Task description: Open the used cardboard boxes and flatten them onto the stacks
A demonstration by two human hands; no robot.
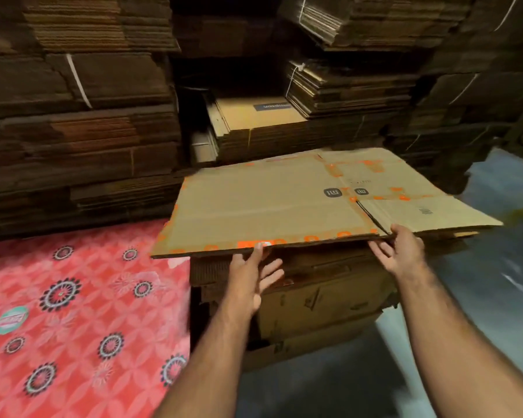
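A flattened cardboard box (284, 203) with orange tape lies on a low cardboard stack (320, 297), long axis running left to right. The left hand (248, 282), fingers spread, touches its near edge from below; the right hand (400, 251) pinches that edge farther right, thumb on top.

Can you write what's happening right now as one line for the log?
step: laying flattened box on stack | left hand: at near edge | right hand: gripping near edge | beside: red mat
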